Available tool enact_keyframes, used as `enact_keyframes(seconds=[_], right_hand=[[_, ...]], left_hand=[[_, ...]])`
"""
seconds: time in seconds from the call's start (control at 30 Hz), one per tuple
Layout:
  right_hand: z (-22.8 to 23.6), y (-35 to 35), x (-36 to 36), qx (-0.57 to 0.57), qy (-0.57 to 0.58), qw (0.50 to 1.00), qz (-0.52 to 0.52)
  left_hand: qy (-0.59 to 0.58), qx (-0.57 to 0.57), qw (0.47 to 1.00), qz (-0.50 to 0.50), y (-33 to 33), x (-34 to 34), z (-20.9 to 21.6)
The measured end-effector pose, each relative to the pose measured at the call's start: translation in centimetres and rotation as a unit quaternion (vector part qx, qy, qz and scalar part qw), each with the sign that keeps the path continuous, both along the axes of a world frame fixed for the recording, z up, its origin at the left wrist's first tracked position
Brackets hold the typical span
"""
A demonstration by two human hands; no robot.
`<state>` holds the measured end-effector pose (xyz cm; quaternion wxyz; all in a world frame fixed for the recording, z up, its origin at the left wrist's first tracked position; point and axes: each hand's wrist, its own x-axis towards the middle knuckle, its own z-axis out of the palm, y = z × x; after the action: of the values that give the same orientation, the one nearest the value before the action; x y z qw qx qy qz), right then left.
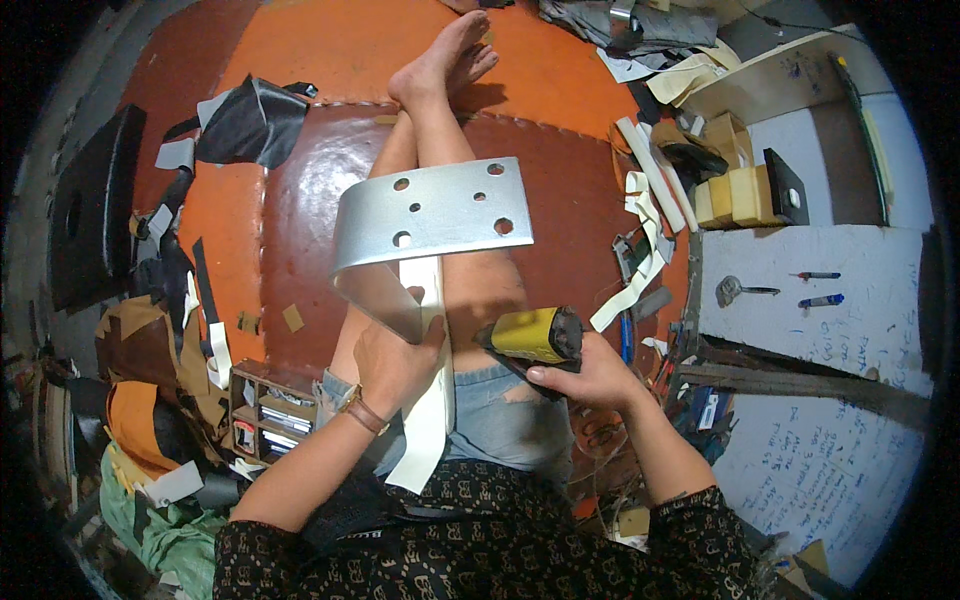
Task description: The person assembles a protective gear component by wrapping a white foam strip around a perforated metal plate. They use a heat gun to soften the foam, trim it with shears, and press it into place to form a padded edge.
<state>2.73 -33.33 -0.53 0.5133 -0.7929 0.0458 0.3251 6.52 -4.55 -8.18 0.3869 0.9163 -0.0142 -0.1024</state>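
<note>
My left hand (395, 365), with a watch on its wrist, is closed at the near lower end of a bent silver metal bracket (455, 205). The bracket curves round at its left side and has several holes in its upper face. A long white strip (425, 440) runs from under the bracket, past my left fingers, down over my lap. On the right, my right hand (585, 370) grips a yellow, can-like thing with dark, crusted ends (530, 335). It lies tilted over my thigh, apart from the bracket; its exact kind I cannot tell.
A wooden rack (270, 415) and leather scraps (150, 350) lie to my left, near a black slab (95, 205). At right are curled white strips (640, 260), yellow blocks (745, 195) and a white written-on board (810, 290) carrying pens. My bare legs stretch across a brown-and-orange mat (560, 190).
</note>
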Motion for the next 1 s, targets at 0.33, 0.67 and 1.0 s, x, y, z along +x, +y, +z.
enact_keyframes(seconds=[0.33,0.67,1.0], right_hand=[[-0.3,-0.1,-0.3,0.001,-0.01,1.0,-0.006],[1.2,0.3,-2.5,0.002,-0.053,0.997,-0.054],[4.6,1.1,-11.7,0.071,-0.186,0.946,-0.254]], left_hand=[[-0.123,0.0,0.992,-0.029,0.1,1.1,1.0],[0.004,-0.428,0.901,0.073,1.9,2.7,6.4],[-0.136,-0.268,0.94,-0.16,6.4,-5.1,8.9]])
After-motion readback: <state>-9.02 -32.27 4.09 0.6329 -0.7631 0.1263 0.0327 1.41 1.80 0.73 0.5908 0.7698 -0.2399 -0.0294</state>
